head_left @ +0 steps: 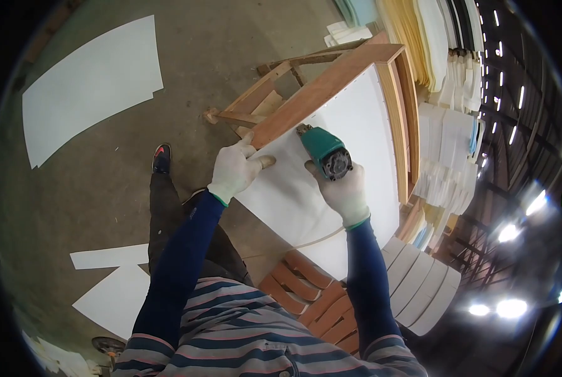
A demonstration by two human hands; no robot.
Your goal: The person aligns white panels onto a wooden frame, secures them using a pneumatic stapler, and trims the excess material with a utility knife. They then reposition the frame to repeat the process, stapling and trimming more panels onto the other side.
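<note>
Over the middle of the scene, grips a green power tool point(323, 149) in the gloved right hand point(345, 190), fingers closed fully round its body from below, nose pointing far-left and set against the white sheet point(356, 135) just beside the rail of the wooden frame point(331, 78). Presses the gloved left hand point(234, 168) flat and open on the left edge of that sheet, fingers close together, thumb stretched right toward the tool, fingertips touching the rail. Keeps the two hands near each other, apart, with bare sheet between them. Trails a pale hose point(315, 239) from beneath the right wrist across the near edge of the sheet. Stands on a grey floor point(105, 188) with one dark shoe point(161, 157) to the left of the frame, large white offcuts point(86, 81) lying far left and near left. Works with brown wooden slats point(312, 295) near, below the sheet, and foam stacks point(444, 125) piled at the far right.
</note>
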